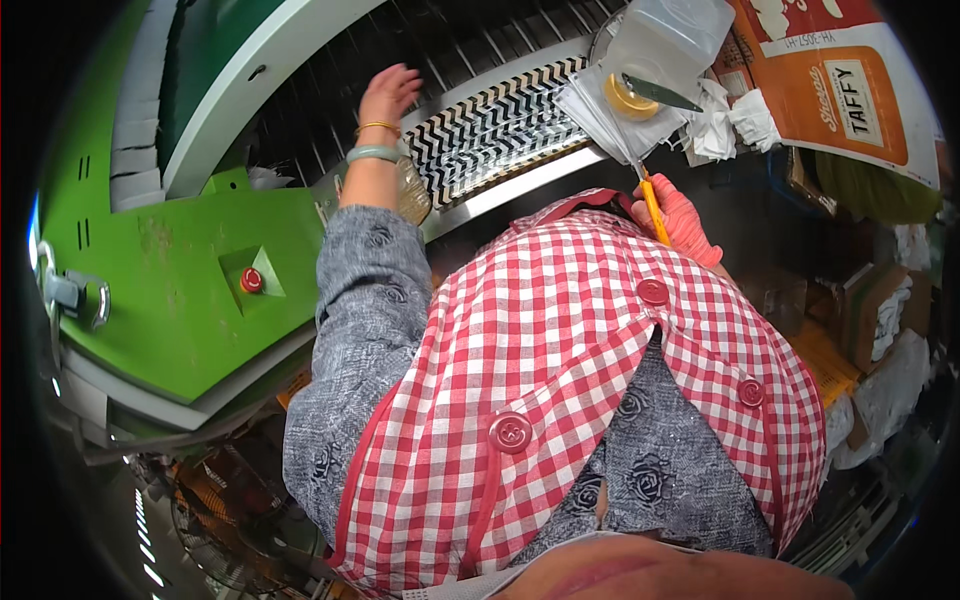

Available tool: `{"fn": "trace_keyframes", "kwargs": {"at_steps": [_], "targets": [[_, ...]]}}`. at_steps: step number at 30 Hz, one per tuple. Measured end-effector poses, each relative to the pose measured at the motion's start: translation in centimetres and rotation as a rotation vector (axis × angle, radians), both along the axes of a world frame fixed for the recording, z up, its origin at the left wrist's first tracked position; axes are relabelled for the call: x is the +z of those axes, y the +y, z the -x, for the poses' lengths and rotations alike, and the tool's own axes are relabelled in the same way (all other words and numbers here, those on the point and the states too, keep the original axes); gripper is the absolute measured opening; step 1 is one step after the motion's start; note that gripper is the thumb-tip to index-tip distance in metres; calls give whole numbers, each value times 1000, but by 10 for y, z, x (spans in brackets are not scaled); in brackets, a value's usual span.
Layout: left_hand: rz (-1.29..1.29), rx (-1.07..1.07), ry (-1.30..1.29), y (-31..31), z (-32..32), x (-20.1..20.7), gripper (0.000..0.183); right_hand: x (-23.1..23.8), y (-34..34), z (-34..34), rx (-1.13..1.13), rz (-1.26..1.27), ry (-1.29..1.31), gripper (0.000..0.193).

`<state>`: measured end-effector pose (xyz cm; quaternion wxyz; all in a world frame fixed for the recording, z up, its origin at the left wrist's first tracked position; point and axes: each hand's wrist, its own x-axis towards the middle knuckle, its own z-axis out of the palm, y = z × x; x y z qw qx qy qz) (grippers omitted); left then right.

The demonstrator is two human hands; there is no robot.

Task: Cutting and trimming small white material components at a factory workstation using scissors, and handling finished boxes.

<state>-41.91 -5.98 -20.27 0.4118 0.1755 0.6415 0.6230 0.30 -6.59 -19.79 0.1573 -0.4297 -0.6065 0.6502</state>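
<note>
My left hand (390,92), bare, with a yellow bracelet and a pale bangle at the wrist, is over the dark slatted bed of the machine. Its fingers are stretched out, and nothing shows in them. Just to its right lies a panel of black-and-white zigzag strips (500,130). In a pink glove, my right hand (680,222) is closed round the yellow handle of a slim tool (655,208) close to my apron. The tool's thin metal shaft points up toward a stack of white sheets (590,112); its tip is hard to make out.
A green machine housing (180,290) with a red stop button (252,280) stands at left. Far right are a clear plastic container (675,35), a yellow tape roll (628,98), a dark blade (662,93), crumpled white paper (752,120) and an orange carton (850,100).
</note>
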Motion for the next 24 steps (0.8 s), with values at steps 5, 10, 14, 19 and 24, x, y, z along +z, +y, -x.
{"fn": "trace_keyframes", "kwargs": {"at_steps": [5,10,14,19,24], "targets": [[-394,-520,-403,-5,-109,65,14,62,18,-13,-7,227,336,32],[-816,-917,-379,-5,-163,104,12,90,33,-28,155,37,342,36],[-869,-1063,-399,-2,-182,115,12,102,31,-36,154,232,347,37],[-887,-1157,-396,-2,-182,123,11,107,31,-35,206,137,324,37],[-917,-1143,-432,-1,-186,121,12,104,30,-32,146,103,297,61]]}}
